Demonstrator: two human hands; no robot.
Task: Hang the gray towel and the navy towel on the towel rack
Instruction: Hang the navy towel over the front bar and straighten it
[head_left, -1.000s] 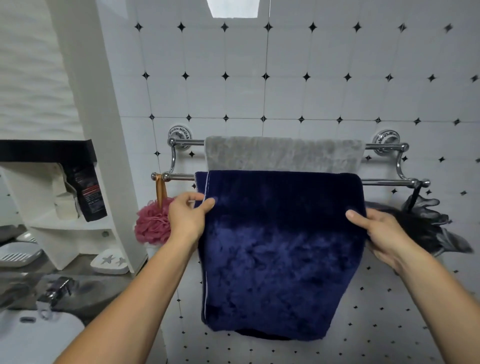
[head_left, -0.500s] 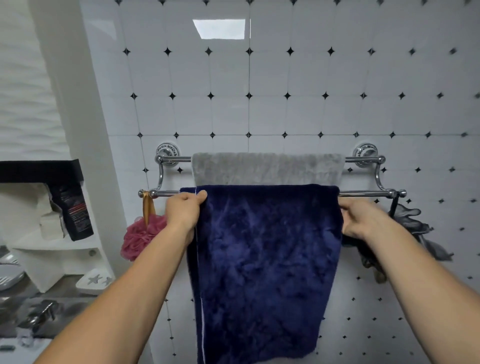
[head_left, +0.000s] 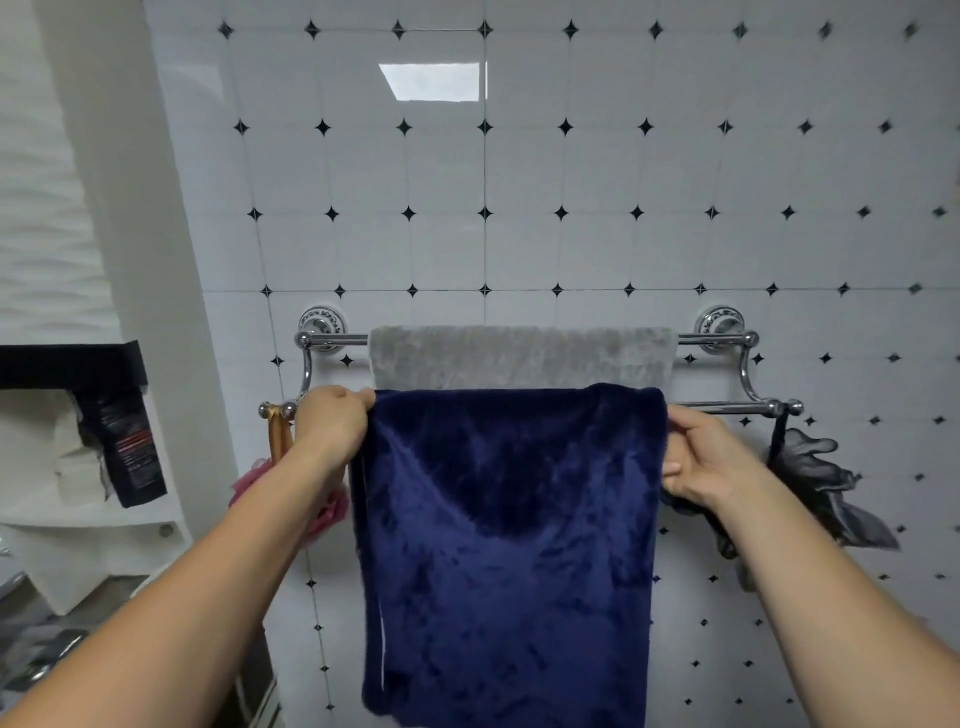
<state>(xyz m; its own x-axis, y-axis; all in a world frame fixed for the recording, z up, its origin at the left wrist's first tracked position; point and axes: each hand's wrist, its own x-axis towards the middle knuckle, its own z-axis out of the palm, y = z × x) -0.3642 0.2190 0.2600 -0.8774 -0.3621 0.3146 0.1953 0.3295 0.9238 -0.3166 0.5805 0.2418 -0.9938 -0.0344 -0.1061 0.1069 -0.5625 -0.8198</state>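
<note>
A chrome two-bar towel rack (head_left: 722, 340) is fixed to the tiled wall. The gray towel (head_left: 519, 357) hangs over its back bar. The navy towel (head_left: 506, 530) is draped over the front bar and hangs down long in front. My left hand (head_left: 332, 423) pinches the navy towel's upper left corner at the bar. My right hand (head_left: 698, 457) grips the towel's upper right edge, with its fingers curled behind the fabric. The front bar is hidden under the towel between my hands.
A pink bath sponge (head_left: 327, 512) hangs from the rack's left end behind my left arm. A black glove (head_left: 821, 483) hangs from the right end. To the left stands a white shelf unit (head_left: 62, 519) holding a black tube (head_left: 127, 441).
Both hands have risen with the navy towel's top edge from below the front bar up onto it. The camera has tilted up, so the rack sits lower in view.
</note>
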